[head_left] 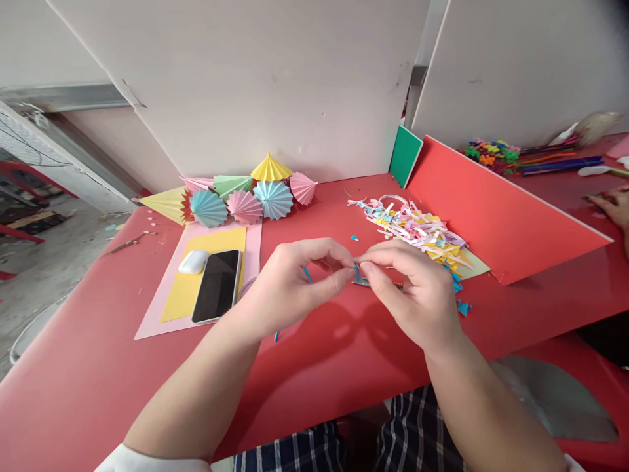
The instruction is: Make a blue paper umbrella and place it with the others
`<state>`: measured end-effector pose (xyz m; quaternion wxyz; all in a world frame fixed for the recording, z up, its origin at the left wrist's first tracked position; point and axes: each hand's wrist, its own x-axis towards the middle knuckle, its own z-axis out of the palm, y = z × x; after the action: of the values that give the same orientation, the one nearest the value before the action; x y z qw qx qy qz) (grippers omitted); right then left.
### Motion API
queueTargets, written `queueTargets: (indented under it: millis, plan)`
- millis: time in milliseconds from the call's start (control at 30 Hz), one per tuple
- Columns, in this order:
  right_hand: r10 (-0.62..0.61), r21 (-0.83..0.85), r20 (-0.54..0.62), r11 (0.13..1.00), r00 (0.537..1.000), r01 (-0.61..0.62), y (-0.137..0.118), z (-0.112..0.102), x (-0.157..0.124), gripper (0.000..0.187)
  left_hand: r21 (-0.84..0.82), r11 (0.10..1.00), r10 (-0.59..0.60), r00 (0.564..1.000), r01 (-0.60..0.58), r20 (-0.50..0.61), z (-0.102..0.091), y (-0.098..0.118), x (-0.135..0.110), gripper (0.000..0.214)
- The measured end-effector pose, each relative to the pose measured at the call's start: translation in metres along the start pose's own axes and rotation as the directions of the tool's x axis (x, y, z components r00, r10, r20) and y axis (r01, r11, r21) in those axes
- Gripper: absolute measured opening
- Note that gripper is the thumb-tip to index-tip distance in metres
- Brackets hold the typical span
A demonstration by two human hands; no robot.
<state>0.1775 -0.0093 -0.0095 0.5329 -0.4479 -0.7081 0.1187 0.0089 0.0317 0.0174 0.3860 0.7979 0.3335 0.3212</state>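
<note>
Above the red table, my left hand [307, 278] and my right hand [417, 285] meet fingertip to fingertip, each closed in a pinch. Between them shows a small piece of blue paper [357, 270], mostly covered by the fingers. Under the fingertips lies a thin, dark metallic thing [362, 282], partly hidden by my right hand. A blue scrap [354, 238] rests on the table just beyond. Thin blue bits lie by my left hand, one of them a short blue strip [276, 336] below the wrist.
Pleated paper umbrellas [272, 199] stand at the back left. A phone [216, 286] and a white case [193, 262] lie on yellow and pink sheets. Cut paper strips [417, 226] are heaped before a red board [511, 210]. Another person's hand [616, 208] rests far right.
</note>
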Motion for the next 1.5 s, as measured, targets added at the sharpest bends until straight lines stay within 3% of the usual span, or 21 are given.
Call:
queueTargets:
  millis: [167,400,600,933,1167,1500]
  plan:
    - [0.113,0.091,0.036,0.989,0.993,-0.116,0.001,-0.001,0.0,0.011,0.015,1.0,0.002,1.0,-0.002,-0.001,0.0,0.0,0.0,0.009]
    - [0.349,0.209,0.192,0.899,0.917,-0.386,0.002,-0.007,0.004,0.011,-0.009,1.0,0.004,1.0,-0.005,-0.011,0.0,-0.002,0.002,0.007]
    - [0.357,0.196,0.143,0.904,0.923,-0.38,0.006,-0.002,0.001,0.012,-0.039,0.999,-0.023,1.0,0.023,0.0,0.002,-0.005,0.005,0.01]
    - [0.399,0.316,0.286,0.819,0.871,-0.479,0.014,-0.004,0.003,0.017,-0.165,0.981,-0.122,0.984,0.1,-0.126,0.0,-0.012,0.008,0.015]
    - [0.451,0.283,0.246,0.813,0.858,-0.509,0.016,-0.004,0.002,0.02,-0.134,0.985,-0.13,0.977,0.108,-0.168,0.003,-0.014,0.008,0.016]
    - [0.443,0.277,0.183,0.833,0.877,-0.479,0.017,-0.003,0.001,0.02,-0.11,0.993,-0.069,0.98,0.049,-0.187,0.001,-0.011,0.007,0.009]
